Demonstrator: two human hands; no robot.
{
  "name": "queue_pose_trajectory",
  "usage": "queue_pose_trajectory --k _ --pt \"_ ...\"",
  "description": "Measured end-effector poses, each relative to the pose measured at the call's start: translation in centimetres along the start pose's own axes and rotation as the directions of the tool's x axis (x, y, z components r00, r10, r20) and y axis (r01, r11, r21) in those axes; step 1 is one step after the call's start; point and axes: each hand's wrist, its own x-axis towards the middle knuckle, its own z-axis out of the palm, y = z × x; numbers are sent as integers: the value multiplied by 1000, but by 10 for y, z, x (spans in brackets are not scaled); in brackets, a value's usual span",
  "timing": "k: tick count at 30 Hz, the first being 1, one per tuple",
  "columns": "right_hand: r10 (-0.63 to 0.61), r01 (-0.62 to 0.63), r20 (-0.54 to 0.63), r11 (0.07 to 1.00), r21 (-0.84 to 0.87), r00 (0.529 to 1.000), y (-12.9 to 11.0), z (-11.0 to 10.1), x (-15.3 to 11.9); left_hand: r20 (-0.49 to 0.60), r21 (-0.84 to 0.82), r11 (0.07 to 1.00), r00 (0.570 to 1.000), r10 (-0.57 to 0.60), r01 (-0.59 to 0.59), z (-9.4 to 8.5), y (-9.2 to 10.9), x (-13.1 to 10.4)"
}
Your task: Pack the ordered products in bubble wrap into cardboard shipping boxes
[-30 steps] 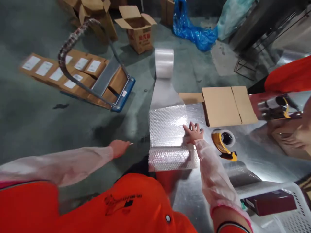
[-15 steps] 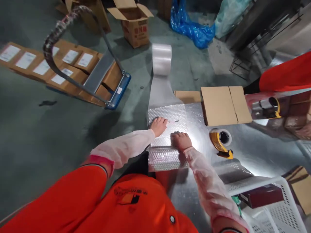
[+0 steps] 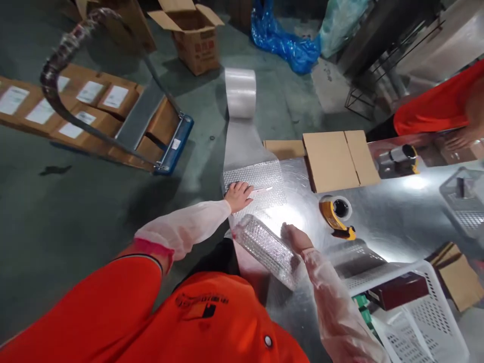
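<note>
My left hand lies flat with its fingers spread on a sheet of bubble wrap. A slim, pale knife-like tool lies at its fingertips; whether part of it is under the hand is hidden. Nearer to me, a bubble-wrapped package sits turned at a slant across the table's front edge. My right hand is close by the package's right side, its fingers pointing left and partly blurred. Whether it touches the package or grips anything I cannot tell.
The wrap runs back to a large roll. To the right are a yellow tape dispenser, flattened cardboard and a white basket holding a dark red box. A loaded trolley stands left. A co-worker's red sleeve shows far right.
The bubble-wrapped package has turned from square to slanted and come off the flat sheet. My right hand has moved slightly right and nearer to me. My left hand stays on the wrap.
</note>
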Motion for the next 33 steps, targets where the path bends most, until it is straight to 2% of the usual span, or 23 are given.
queue_pose_trajectory --k 3,7,9,12,17,21,24,26,27,30,33 --pt "-32 20 78 989 146 996 8 -2 -5 4 8 1000 1000 10 -10 -9 2 0" --pt "-152 89 182 946 312 972 3 -4 -10 6 -15 1000 1000 -7 7 -24 3 3" --pt "-232 160 178 926 343 956 0 -1 -15 7 -27 999 1000 -20 20 -28 4 4" --pt "-290 243 92 908 342 953 -2 8 -28 22 -32 999 999 -24 24 -30 5 5" --pt "-130 137 -44 922 362 991 10 33 -65 53 -54 997 997 -50 53 -29 7 4" --pt "-35 72 -129 954 290 991 41 48 -104 51 -25 998 997 -57 58 -31 9 4" --pt "48 7 -254 978 209 966 68 59 -138 58 21 998 996 -67 66 -33 14 5" --pt "90 -41 -384 990 134 919 79 70 -161 64 58 996 995 -73 69 -32 19 4" --pt "104 -75 -463 994 83 880 80 77 -172 66 74 995 995 -70 65 -31 21 2" --pt "97 -219 -689 971 -91 719 70 99 -202 88 112 993 996 -34 24 -23 26 -5" --pt "63 -358 -827 918 -172 559 48 123 -221 75 148 989 997 -35 24 -12 31 -17"
